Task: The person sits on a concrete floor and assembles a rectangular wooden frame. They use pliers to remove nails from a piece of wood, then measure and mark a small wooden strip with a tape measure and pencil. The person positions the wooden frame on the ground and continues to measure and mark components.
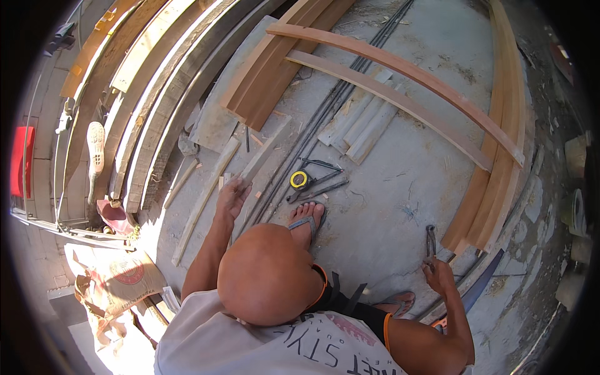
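Observation:
My left hand (232, 197) is closed around the near end of a short, pale wooden batten (267, 149), which points away and to the right just above the concrete floor. Low on the right, my right hand (437, 275) grips dark metal pincers (430, 239), their head pointing away from me. Between the hands, a yellow and black tape measure (299, 180) lies by my sandalled foot. Beside it are several short dark metal pieces (325, 187). My bent knee (265, 275) fills the near middle.
Long beams (165, 94) lie side by side at left. Two crosswise planks (400, 59) rest on brown boards (275, 69) and stacked boards at right (500, 169). Thin dark rods (340, 94) run along the floor, beside short whitish pieces (359, 122). A torn paper sack (125, 278) lies near left.

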Motion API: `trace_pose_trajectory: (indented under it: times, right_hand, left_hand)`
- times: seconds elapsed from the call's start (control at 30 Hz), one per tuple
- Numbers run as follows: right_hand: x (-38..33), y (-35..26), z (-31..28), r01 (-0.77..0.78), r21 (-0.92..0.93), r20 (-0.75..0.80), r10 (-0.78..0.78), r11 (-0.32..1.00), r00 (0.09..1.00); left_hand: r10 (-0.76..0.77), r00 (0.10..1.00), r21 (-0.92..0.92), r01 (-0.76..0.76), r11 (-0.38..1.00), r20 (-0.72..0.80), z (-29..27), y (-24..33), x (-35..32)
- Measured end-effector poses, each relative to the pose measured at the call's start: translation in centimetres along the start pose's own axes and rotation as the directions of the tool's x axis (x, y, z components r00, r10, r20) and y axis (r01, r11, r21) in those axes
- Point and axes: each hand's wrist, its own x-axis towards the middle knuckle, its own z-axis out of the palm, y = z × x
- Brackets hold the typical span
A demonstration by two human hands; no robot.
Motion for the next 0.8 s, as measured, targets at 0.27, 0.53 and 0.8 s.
trace_pose_trajectory:
  times: [0.27,0.53,0.8]
  right_hand:
    - [-5.9,-0.9,-2.3,-0.397,-0.227,0.011,0.41,0.889,0.912]
    - [-10.5,-4.6,-2.5,-0.62,-0.228,-0.032,0.631,0.751,0.775]
    - [-8.6,-14.6,-4.5,-0.548,0.127,-0.024,0.555,0.827,0.832]
  left_hand:
    - [0.196,0.945,0.434,-0.297,0.851,0.263,1.6,-4.8,10.8]
    - [0.445,0.764,0.626,-0.641,0.444,0.467,3.6,-4.2,8.5]
    - [0.435,0.741,0.697,-0.654,0.295,0.511,4.3,-3.9,8.0]
